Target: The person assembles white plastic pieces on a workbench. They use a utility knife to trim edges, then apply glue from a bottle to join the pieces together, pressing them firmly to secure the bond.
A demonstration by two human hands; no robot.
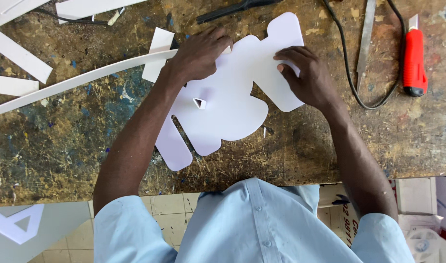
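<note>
A large white cut-out of flat sheet (232, 104), with rounded lobes and a small triangular hole, lies on the worn wooden workbench (62, 141). My left hand (199, 52) grips the end of a long thin white strip (77, 80) against the cut-out's upper left edge. The strip runs off to the left across the bench. My right hand (305, 75) presses flat on the cut-out's right lobe, fingers spread on the sheet.
A red utility knife (414, 61) lies at the right, beside a metal blade (366, 36) and a black cable (347, 68). White offcuts (18, 53) are scattered at the left. A dark tool (227, 10) lies at the top.
</note>
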